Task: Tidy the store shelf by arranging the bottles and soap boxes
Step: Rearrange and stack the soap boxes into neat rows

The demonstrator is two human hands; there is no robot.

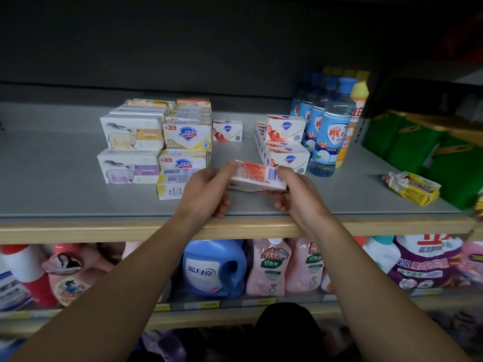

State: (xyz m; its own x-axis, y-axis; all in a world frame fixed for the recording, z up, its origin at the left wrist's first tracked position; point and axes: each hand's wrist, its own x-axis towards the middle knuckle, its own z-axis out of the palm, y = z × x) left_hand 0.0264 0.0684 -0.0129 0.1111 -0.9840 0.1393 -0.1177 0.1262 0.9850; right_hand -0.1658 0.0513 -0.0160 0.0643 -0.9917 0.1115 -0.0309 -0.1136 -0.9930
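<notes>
A red-and-white soap box (257, 176) is held between both hands just above the grey shelf (65, 184), barcode side up. My left hand (209, 190) grips its left end and my right hand (295, 193) grips its right end. Behind it stand stacked red-and-white soap boxes (285, 142), and a single one (227, 130) stands further back. Yellow Safeguard boxes (187, 135) and white sheep-print boxes (132, 147) are stacked to the left. Blue-capped clear bottles (329, 126) stand in a row at the right, with a yellow bottle (352, 121) beside them.
A crumpled yellow packet (413, 188) lies at the shelf's right front. Green containers (418, 147) fill the neighbouring shelf on the right. Below, the lower shelf holds a blue detergent jug (214, 267), pink pouches (269, 267) and other bottles.
</notes>
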